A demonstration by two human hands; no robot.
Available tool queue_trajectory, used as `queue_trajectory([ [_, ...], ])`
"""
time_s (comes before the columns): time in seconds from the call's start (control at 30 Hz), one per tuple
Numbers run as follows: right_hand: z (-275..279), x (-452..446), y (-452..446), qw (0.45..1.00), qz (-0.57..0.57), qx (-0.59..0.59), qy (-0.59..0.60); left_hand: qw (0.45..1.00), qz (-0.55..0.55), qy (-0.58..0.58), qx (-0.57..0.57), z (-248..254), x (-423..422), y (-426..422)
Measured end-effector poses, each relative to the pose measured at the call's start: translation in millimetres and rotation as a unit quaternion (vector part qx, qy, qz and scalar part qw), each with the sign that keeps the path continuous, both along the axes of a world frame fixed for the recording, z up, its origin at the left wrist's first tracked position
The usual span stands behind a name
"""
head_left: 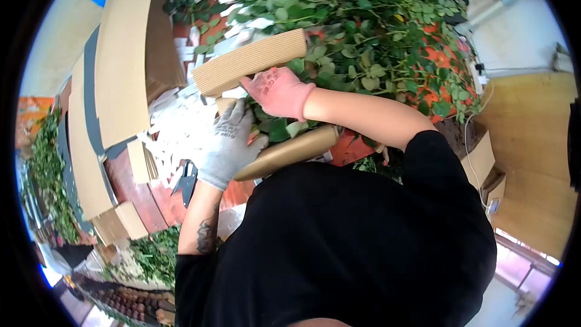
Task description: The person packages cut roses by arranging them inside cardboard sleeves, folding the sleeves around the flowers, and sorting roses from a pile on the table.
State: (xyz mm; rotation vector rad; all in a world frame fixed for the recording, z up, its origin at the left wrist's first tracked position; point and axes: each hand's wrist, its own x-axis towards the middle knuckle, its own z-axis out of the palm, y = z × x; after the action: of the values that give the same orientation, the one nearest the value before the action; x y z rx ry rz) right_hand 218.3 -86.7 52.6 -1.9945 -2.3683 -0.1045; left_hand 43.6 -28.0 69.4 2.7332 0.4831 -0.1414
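My left hand (229, 145), in a pale grey glove, lies over the left end of a brown cardboard wrap (296, 150). Its fingers reach up onto a small cardboard edge, and the thumb sits apart on the near side. Green leaves (278, 129) show between the sides of the wrap. My right hand (277, 92), in a pink glove, is closed just below a raised strip of corrugated cardboard (254, 60). Its fingertips are turned under, so what they hold is hidden. Whether strip and wrap are one sheet, I cannot tell.
Leafy stems (363, 30) cover the far and right part of the red table (151, 203). White paper strips (172, 124) lie at left, near dark-handled scissors (186, 183). Large cardboard sheets (121, 66) stand along the left. More greenery (157, 254) is below the table edge.
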Motion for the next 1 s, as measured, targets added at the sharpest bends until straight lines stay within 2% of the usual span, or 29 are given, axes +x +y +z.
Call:
queue_trajectory([
  [0.03, 5, 4, -5, 1.0, -0.009, 0.001, -0.007, 1.0, -0.009, -0.007, 0.001, 2, 1, -1],
  [0.1, 24, 7, -11, 0.988, -0.064, -0.138, 0.003, 0.999, 0.003, 0.036, -0.019, 8, 2, -1],
  [0.17, 33, 11, -20, 0.99, -0.09, -0.108, -0.001, 0.999, -0.004, 0.038, -0.027, 10, 2, -1],
  [0.23, 58, 19, -34, 0.994, -0.068, 0.039, 0.08, 1.0, 0.006, 0.021, -0.005, 2, 1, -1],
  [0.27, 73, 22, -39, 0.984, -0.11, 0.006, 0.141, 0.999, 0.005, 0.033, -0.006, 6, 2, -1],
  [0.33, 115, 35, -49, 0.971, -0.199, -0.058, 0.121, 1.0, -0.002, 0.024, 0.003, 3, 0, 0],
  [0.37, 126, 50, -62, 0.956, -0.201, 0.056, 0.207, 1.0, -0.002, 0.021, 0.014, 1, 1, -1],
  [0.4, 140, 63, -77, 0.949, -0.218, 0.173, 0.147, 1.0, -0.007, 0.02, 0.009, 7, 2, -2],
  [0.43, 155, 87, -88, 0.927, -0.245, 0.227, 0.173, 1.0, -0.006, 0.016, 0.005, 6, 1, -2],
  [0.47, 183, 103, -105, 0.895, -0.317, 0.228, 0.217, 1.0, -0.005, 0.019, 0.009, 4, 0, -1],
  [0.5, 206, 124, -120, 0.844, -0.406, 0.299, 0.184, 1.0, -0.004, 0.023, 0.015, 3, 0, 0],
  [0.53, 213, 219, -162, 0.805, -0.378, 0.389, 0.24, 1.0, -0.007, 0.021, 0.014, 5, 0, 0],
  [0.6, 275, 278, -212, 0.775, -0.404, 0.472, 0.117, 1.0, -0.012, 0.009, 0.022, 7, 0, 0],
  [0.63, 301, 278, -226, 0.755, -0.41, 0.497, 0.123, 0.999, -0.018, 0.001, 0.033, 8, 0, 1],
  [0.7, 339, 273, -238, 0.736, -0.427, 0.525, -0.01, 0.999, -0.02, -0.021, 0.024, 5, 0, 2],
  [0.77, 341, 222, -201, 0.782, -0.317, 0.537, 0.01, 1.0, -0.005, -0.026, 0.017, -3, -6, 6],
  [0.8, 330, 208, -184, 0.822, -0.293, 0.484, -0.059, 0.998, -0.014, -0.057, 0.009, -10, -8, 8],
  [0.87, 288, 161, -142, 0.891, -0.212, 0.396, -0.071, 0.997, -0.017, -0.077, 0.012, -12, -17, 8],
  [0.9, 262, 129, -112, 0.917, -0.155, 0.367, -0.025, 0.997, -0.014, -0.077, 0.024, -10, -13, 7],
  [0.93, 227, 111, -87, 0.944, -0.086, 0.31, 0.079, 0.997, -0.002, -0.068, 0.029, -5, -9, 8],
  [0.97, 200, 83, -67, 0.971, -0.072, 0.217, 0.075, 0.999, -0.005, -0.039, 0.014, 3, -7, 8],
  [1.0, 175, 51, -48, 0.993, -0.067, 0.099, 0.014, 1.0, -0.009, -0.015, -0.001, 8, -7, 7],
])
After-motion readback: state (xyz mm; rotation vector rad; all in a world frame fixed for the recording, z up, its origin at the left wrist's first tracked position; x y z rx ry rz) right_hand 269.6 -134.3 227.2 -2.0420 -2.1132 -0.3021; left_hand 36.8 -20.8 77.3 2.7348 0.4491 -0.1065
